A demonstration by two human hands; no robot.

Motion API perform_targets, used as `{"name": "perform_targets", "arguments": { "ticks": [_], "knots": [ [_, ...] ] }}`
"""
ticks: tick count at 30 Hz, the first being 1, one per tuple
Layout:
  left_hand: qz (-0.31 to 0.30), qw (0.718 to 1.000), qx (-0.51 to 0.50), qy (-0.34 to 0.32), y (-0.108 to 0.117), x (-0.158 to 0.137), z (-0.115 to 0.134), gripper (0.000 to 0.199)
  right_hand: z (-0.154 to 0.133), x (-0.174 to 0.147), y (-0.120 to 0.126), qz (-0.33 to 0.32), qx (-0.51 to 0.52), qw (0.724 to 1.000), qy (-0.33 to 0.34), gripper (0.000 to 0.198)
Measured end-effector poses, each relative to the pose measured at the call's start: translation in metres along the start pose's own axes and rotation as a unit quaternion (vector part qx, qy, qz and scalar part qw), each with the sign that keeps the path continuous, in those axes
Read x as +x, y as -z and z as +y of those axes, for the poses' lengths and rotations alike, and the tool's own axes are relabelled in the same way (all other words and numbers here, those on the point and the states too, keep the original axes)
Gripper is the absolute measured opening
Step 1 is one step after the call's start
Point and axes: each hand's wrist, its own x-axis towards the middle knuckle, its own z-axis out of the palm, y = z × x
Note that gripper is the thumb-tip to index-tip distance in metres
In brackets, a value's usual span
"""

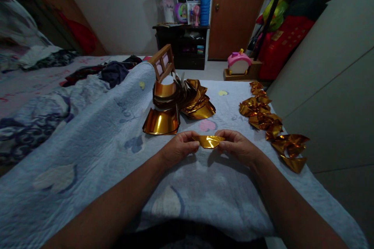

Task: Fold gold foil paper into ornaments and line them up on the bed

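A small folded piece of gold foil paper (209, 142) is stretched between my two hands, above the blue cloth (201, 190) with heart shapes. My left hand (181, 147) pinches its left end between thumb and fingers. At the opposite end, my right hand (235, 146) pinches it the same way. Beyond my hands lie curved gold foil sheets (162, 121) in fanned stacks, with more crinkled gold sheets (201, 105) beside them. Along the right edge of the cloth runs a row of folded gold foil pieces (264, 120).
A wooden chair back (163, 62) rises behind the stacks. Rumpled clothes and bedding (113, 73) lie on the left. Farther off are a dark cabinet (181, 46), a brown door (239, 11) and a pink toy (239, 63). A pale panel (330, 89) stands on the right.
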Motion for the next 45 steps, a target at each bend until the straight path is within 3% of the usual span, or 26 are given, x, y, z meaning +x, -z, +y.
{"name": "perform_targets", "arguments": {
  "ticks": [6,14,30,45],
  "knots": [
    [-0.021,1.0,0.003,-0.006,-0.0007,-0.0004,0.003,0.038,0.0008,0.0008,0.0021,-0.017,0.002,1.0,0.011,0.035],
    [-0.002,0.998,0.06,-0.005,0.0047,0.0015,-0.0018,0.042,-0.0028,-0.0008,0.0008,-0.026,-0.022,0.999,0.015,0.035],
    [-0.023,0.999,0.017,-0.023,0.0016,0.0024,-0.0012,0.043,-0.0001,0.0001,0.002,-0.031,-0.007,0.999,0.005,0.033],
    [-0.034,0.998,0.052,-0.021,0.0062,0.0023,-0.0039,0.041,-0.0009,-0.0009,0.0011,-0.052,-0.036,0.998,0.006,0.033]
  ]
}}
